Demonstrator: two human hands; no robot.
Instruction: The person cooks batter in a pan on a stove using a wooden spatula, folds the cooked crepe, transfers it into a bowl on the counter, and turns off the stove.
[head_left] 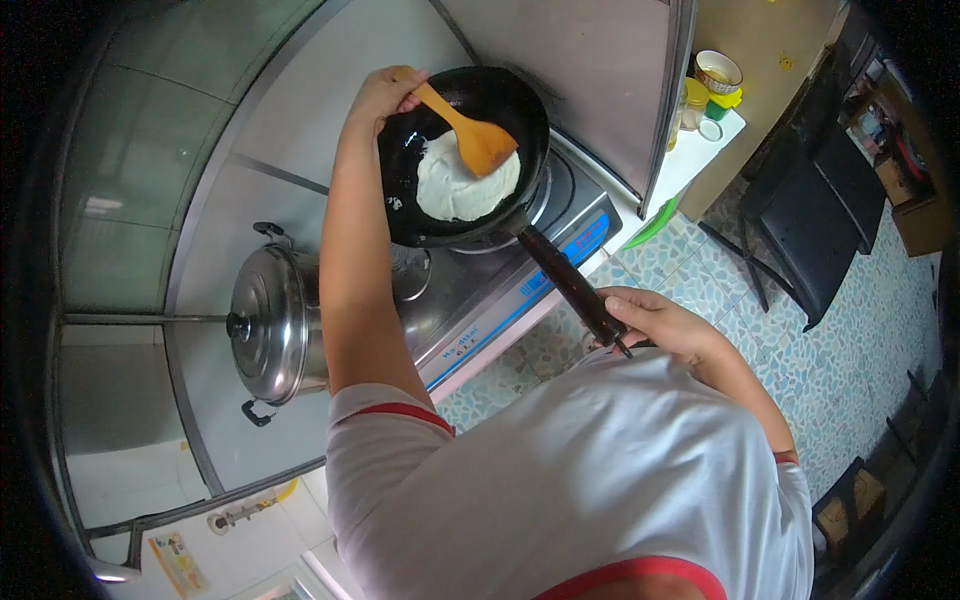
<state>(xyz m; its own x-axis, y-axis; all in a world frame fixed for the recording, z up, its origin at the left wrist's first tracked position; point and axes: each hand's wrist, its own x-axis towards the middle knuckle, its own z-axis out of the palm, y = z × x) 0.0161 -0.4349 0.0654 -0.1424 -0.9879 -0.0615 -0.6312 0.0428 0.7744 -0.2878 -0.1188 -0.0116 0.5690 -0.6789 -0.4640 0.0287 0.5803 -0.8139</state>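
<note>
We list, first, one spatula (484, 145), yellow-orange and wood-like, with a slim handle widening to a broad, flat blade, its face stained darker in one patch; our left hand (385, 98) has its fingers closed about the handle's top end, and the blade lies a little beyond those fingertips, down and to the right. Item, one pan (520, 100), round, black, deep-walled and glossy, its left rim just beside the left fingers; whether it sits on the burner or is held over it, we cannot tell. Item, white batter (455, 190), a soft, smooth-edged round with shallow ripples, lying in the pan below and to the right of the left fingers, the blade resting over its upper part. Item, one pan handle (568, 278), dark, polished and rod-shaped, ending in a thin tip; our right hand (660, 322) is curled at its far end, thumb along it and the other fingers partly hidden, so we cannot tell how firm the hold is. Item, one stove (590, 205) of smooth metal, up and to the left of the right fingers. Item, one lidded steel pot (270, 330), rounded and shiny, well below the left fingers.
</note>
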